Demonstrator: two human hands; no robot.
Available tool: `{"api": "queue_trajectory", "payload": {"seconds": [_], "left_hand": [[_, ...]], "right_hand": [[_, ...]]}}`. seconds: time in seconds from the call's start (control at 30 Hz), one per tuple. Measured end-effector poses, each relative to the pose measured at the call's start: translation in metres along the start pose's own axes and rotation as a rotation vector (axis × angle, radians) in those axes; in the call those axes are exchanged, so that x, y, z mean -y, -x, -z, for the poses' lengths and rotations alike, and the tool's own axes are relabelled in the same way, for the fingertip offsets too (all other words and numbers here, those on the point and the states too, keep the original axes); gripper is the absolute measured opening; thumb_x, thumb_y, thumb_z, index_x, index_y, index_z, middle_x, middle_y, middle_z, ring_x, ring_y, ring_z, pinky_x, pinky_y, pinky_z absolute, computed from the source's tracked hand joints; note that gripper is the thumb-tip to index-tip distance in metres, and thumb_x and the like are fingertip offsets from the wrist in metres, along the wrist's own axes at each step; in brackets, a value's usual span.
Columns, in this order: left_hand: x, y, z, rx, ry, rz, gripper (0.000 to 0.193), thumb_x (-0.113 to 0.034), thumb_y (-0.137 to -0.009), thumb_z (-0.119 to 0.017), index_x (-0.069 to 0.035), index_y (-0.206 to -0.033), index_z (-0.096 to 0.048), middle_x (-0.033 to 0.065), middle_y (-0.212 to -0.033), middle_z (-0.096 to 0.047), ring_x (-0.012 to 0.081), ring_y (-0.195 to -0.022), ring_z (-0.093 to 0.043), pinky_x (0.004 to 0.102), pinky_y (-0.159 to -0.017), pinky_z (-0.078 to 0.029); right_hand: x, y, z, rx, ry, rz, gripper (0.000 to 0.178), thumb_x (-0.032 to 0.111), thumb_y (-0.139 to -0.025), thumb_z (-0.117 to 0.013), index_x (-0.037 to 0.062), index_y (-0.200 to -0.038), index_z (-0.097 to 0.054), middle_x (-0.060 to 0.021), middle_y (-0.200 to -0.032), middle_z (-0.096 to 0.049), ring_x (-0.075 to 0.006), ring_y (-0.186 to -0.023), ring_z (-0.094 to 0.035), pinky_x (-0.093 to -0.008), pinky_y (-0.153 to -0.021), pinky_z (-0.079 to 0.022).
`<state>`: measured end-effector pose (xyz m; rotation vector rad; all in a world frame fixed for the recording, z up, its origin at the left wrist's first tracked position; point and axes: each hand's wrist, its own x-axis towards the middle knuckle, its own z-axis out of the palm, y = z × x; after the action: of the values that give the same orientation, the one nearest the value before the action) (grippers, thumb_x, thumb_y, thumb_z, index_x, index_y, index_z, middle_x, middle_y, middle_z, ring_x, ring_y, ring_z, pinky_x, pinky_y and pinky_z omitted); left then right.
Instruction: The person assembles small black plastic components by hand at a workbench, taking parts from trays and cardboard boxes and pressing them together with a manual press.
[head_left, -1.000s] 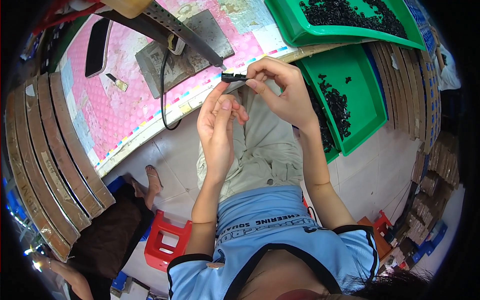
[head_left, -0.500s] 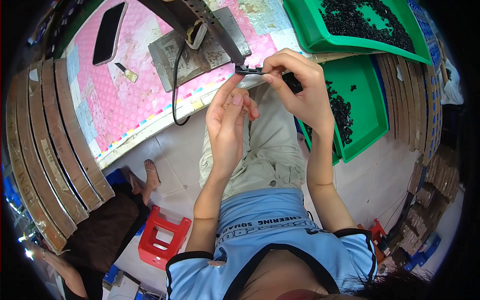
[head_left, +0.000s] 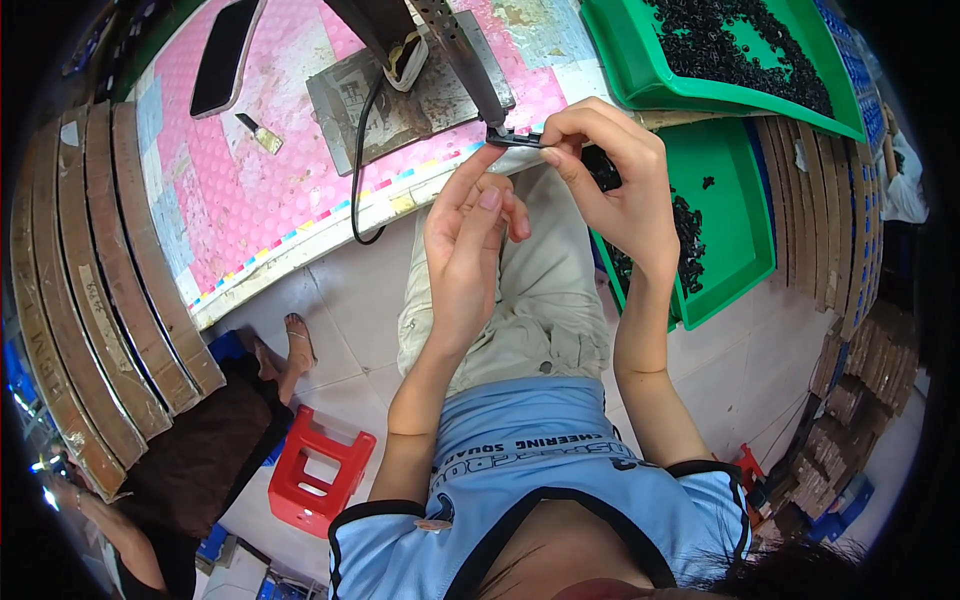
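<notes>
My right hand [head_left: 620,180] pinches the right end of a small black plastic part [head_left: 520,139] between thumb and forefinger, just past the table's front edge. The outstretched forefinger of my left hand [head_left: 470,230] touches the part's left end from below; its thumb stands apart and the other fingers are loosely bent. Down onto that left end comes the metal tip of a slanted, perforated rod [head_left: 460,60], which is fixed to a stand above a worn grey metal plate [head_left: 425,115]. Whether the tip presses on the part or only hovers close, I cannot tell.
Green trays of small black parts stand at right, one on the table [head_left: 640,85], one lower [head_left: 740,250]. A black cable [head_left: 358,190] hangs over the table edge. A phone [head_left: 225,55] and small blade [head_left: 262,137] lie left. A red stool [head_left: 318,470] and another person are lower left.
The view has shifted slightly, so the table and rod sit a little farther right. Both hands keep their places at the black plastic part under the tip.
</notes>
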<state>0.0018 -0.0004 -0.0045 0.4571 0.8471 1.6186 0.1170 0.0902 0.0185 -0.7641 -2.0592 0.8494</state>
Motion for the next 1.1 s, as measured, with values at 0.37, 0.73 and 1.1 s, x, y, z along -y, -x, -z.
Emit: {"api": "queue_trajectory", "payload": {"seconds": [0.37,0.73,1.1], "left_hand": [[-0.001,0.001,-0.001,-0.014,0.054,0.025,0.037,-0.012,-0.082,-0.045,0.004,-0.116,-0.039,0.0029,-0.081,-0.046,0.0105,-0.063,-0.044,0.0216,-0.057,-0.035],[-0.001,0.0,-0.001,-0.006,0.012,0.059,0.038,-0.01,-0.082,-0.045,0.004,-0.117,-0.037,0.0025,-0.081,-0.044,0.0098,-0.065,-0.043,0.0213,-0.058,-0.033],[0.005,0.02,0.005,-0.017,0.01,0.141,0.038,-0.009,-0.082,-0.045,0.003,-0.116,-0.036,0.003,-0.081,-0.043,0.0101,-0.067,-0.042,0.0213,-0.06,-0.032]], "right_hand": [[0.002,-0.002,0.0,0.004,0.016,0.005,0.012,-0.005,-0.066,-0.058,-0.0011,-0.075,-0.051,-0.0063,-0.066,-0.048,-0.0133,-0.054,-0.046,-0.0225,-0.048,-0.037],[0.001,0.001,0.0,0.04,0.028,-0.002,0.012,-0.005,-0.067,-0.056,-0.0018,-0.076,-0.049,-0.0083,-0.068,-0.048,-0.0169,-0.055,-0.047,-0.0239,-0.049,-0.039],[0.009,0.024,0.001,0.068,-0.02,-0.077,0.014,-0.007,-0.067,-0.055,-0.0011,-0.078,-0.049,-0.0095,-0.069,-0.048,-0.0193,-0.057,-0.05,-0.025,-0.051,-0.042]]}}
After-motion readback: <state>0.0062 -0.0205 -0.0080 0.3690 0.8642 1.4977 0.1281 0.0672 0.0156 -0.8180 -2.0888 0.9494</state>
